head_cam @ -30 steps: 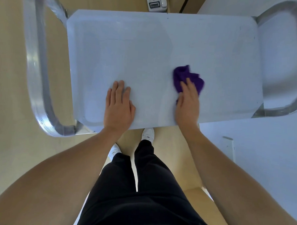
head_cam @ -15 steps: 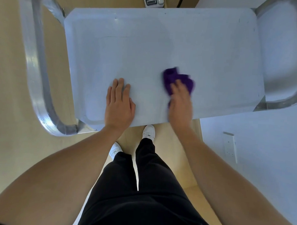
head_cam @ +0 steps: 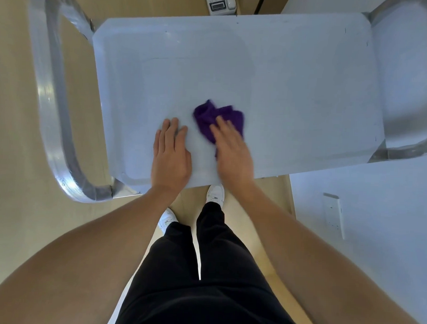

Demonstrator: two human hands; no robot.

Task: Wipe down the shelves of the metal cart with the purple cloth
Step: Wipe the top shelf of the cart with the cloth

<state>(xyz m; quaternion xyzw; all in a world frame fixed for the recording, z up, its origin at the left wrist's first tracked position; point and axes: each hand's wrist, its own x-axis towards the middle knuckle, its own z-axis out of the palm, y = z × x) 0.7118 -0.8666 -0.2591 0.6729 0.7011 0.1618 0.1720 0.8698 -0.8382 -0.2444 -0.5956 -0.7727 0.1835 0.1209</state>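
Observation:
The metal cart's top shelf [head_cam: 297, 75] fills the upper half of the head view, a flat pale tray with rounded corners. A crumpled purple cloth [head_cam: 209, 116] lies on it near the front edge, left of centre. My right hand [head_cam: 232, 150] presses flat on the cloth's near part, fingers blurred by motion. My left hand [head_cam: 171, 157] rests palm down on the shelf just left of the cloth, fingers together, holding nothing. The lower shelves are hidden beneath the top one.
Curved metal handles stand at the left end [head_cam: 53, 101] and right end [head_cam: 414, 136] of the cart. A white telephone [head_cam: 219, 1] sits beyond the far edge. A white wall with a socket [head_cam: 333, 216] is at the right. My legs stand below the cart's front edge.
My right hand has slid the purple cloth leftward along the shelf, from right of centre to close beside my left hand. My left hand has stayed put.

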